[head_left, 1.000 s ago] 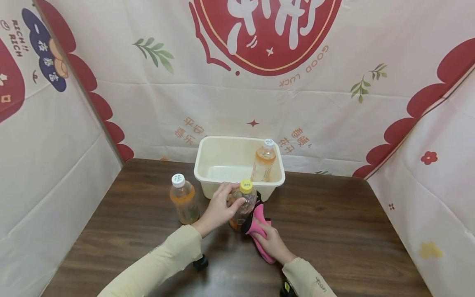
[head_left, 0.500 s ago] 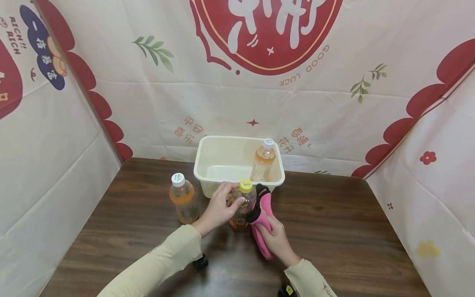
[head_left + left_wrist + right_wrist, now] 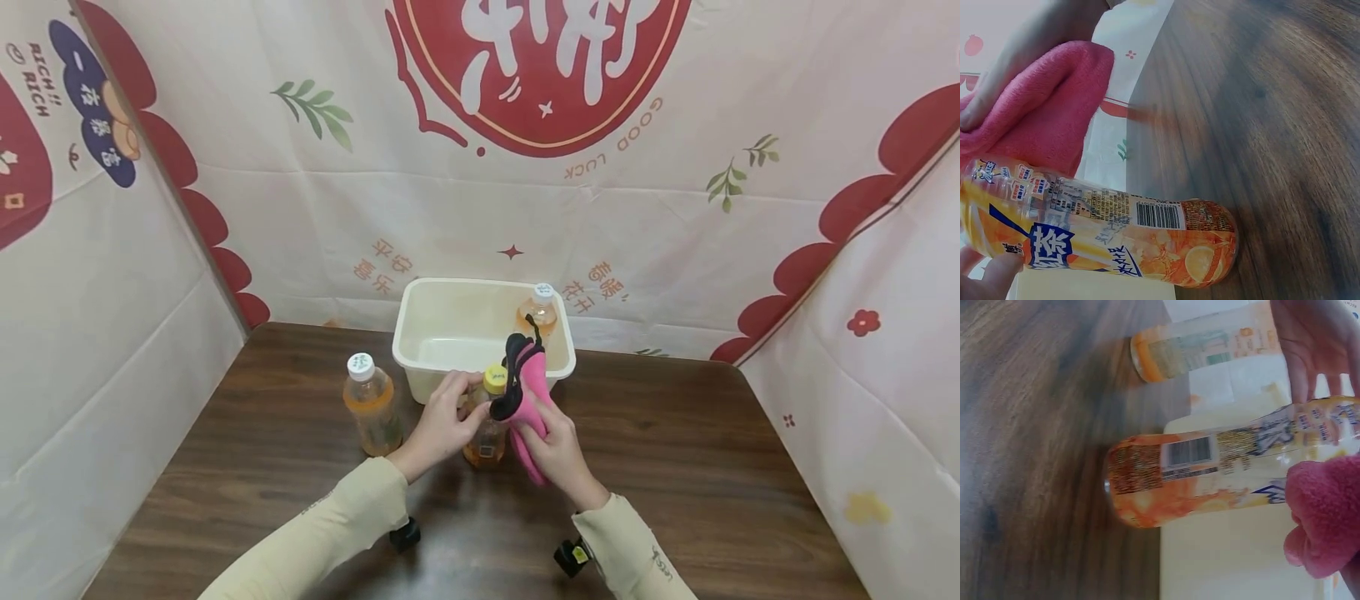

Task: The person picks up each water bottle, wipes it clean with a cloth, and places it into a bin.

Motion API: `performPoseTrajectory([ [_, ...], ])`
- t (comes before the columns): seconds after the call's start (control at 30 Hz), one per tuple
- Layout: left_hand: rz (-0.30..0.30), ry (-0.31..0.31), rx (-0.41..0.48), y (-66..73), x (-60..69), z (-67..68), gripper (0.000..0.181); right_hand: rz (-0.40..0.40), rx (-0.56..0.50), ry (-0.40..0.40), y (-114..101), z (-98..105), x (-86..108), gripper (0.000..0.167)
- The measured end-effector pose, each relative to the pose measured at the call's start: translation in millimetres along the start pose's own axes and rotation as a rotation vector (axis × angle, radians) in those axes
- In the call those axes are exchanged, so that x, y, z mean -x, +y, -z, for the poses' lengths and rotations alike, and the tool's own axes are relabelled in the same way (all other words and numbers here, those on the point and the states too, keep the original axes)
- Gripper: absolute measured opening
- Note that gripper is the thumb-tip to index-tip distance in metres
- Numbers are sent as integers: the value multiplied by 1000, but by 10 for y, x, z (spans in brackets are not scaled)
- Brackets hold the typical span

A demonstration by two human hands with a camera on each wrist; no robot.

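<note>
The left hand (image 3: 447, 423) is gripping the yellow-capped bottle (image 3: 484, 440) near its top, the thumb and fingers curving round it from the left; the bottle is standing upright on the bench (image 3: 667, 475), just in front of the cream bin (image 3: 407, 358); its label is showing orange and yellow, with a barcode facing both wrist cameras. The right hand (image 3: 558, 452) is gripping the pink cloth (image 3: 536, 379), a piece with black trim and a short black cord sticking up; the cloth is crossing in front of the bottle's upper right side in the head view, though whether the two are touching I cannot tell.

A white-capped bottle (image 3: 372, 410), holding an orange band under its shoulder, is standing on the bench to the left, apart from the hands; a third bottle (image 3: 532, 313), also wearing a white cap, is sitting inside the bin at its right end, the cloth hiding its lower part; both arms are wearing pale sleeves (image 3: 330, 521), and a printed sheet (image 3: 450, 208) is hanging behind the bin.
</note>
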State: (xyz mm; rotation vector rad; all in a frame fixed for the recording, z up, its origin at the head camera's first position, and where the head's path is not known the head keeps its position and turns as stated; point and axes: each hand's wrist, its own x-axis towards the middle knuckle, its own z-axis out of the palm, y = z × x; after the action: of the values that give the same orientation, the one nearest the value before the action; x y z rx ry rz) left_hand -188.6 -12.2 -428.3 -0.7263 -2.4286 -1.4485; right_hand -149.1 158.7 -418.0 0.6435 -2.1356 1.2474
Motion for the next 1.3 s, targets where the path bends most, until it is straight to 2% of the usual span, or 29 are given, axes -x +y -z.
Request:
performPoseTrajectory([
  [0.3,-10,-18,-31,11,13,-10,35,-33,-96,56,228,-144,247,34],
  [0.4,-19,-17,-46,11,17,-8,35,-49,-80,61,284,-190,371,32],
  [0.5,-29,-24,-58,6,10,-16,35,-71,-57,48,449,-229,542,30],
  [0.57,-33,-23,-64,1,6,-22,35,-88,-34,17,581,-249,653,31],
  [0.67,-43,-15,-70,-5,7,-29,34,-129,8,-72,750,-272,801,30],
  [0.77,-43,-14,-79,-2,14,-33,35,-164,37,-177,834,-278,896,34],
  [0.83,-34,-17,-86,1,20,-36,35,-184,40,-216,864,-281,932,38],
  [0.93,-24,-8,-102,9,28,-41,36,-211,37,-233,878,-285,947,38],
  [1.07,-23,28,-112,27,28,-67,36,-219,38,-218,880,-297,963,37],
  [1.17,12,55,-106,64,9,-92,42,-208,45,-193,881,-301,972,36],
  [1.3,115,67,-126,137,-40,-116,58,-201,61,-180,783,-280,914,36],
])
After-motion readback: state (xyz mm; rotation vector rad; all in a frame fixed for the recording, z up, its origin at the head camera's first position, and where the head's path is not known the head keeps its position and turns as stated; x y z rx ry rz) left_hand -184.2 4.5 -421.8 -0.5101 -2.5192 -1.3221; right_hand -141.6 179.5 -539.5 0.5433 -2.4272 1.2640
